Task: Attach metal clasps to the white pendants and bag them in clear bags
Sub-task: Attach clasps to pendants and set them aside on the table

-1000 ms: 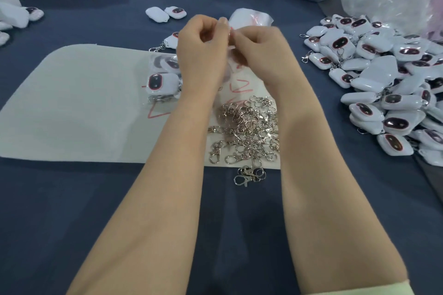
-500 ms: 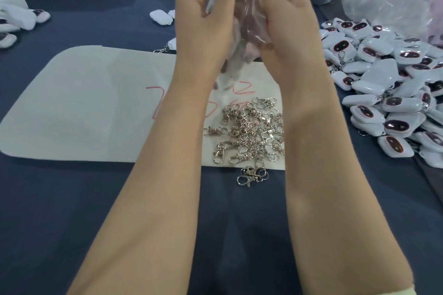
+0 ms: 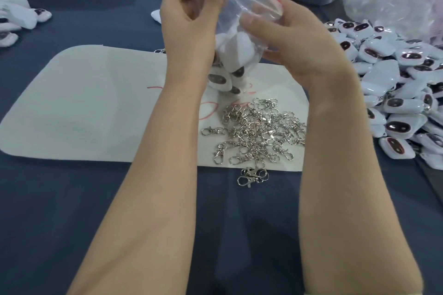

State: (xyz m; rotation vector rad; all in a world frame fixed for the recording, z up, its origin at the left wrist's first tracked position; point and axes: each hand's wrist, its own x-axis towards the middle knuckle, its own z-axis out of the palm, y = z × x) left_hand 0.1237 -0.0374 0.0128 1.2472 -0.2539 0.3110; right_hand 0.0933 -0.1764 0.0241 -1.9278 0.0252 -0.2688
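1. I recorded both hands raised. The left hand [image 3: 189, 14] pinched the upper part of the clear zip bag [image 3: 242, 0], and the right hand [image 3: 287, 38] clasped its side between thumb and fingers.
2. Several white pendants [image 3: 230, 55] hung in the bag's bottom, just below the grip. The red-striped mouth stood above the grip; I could not tell whether it was sealed.
3. Loose metal clasps [image 3: 261, 132] lay heaped on the white mat [image 3: 96, 103], below the grip and nearer me, with neither hand on them.
4. A large pile of pendants [image 3: 395, 103] lay unbagged to the right of the grip. I could not tell whether each carried a clasp.
5. In my judgement, one bag was loaded and awaiting closure, and most of the clasping and bagging remained.
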